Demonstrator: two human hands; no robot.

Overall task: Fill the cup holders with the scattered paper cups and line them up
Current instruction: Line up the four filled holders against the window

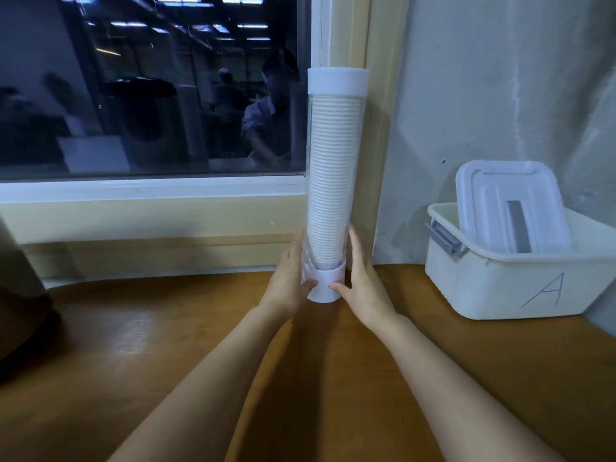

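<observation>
A tall clear cup holder with a white cap stands upright on the wooden table, against the window frame. A stack of white paper cups fills its tube nearly to the cap. My left hand grips the holder's white base from the left. From the right, my right hand grips the same base, its thumb on the front. No loose cups are in view.
A white plastic bin marked "A" sits on the table at the right, its lid propped inside it. A dark window runs behind the table. A dark object stands at the left edge.
</observation>
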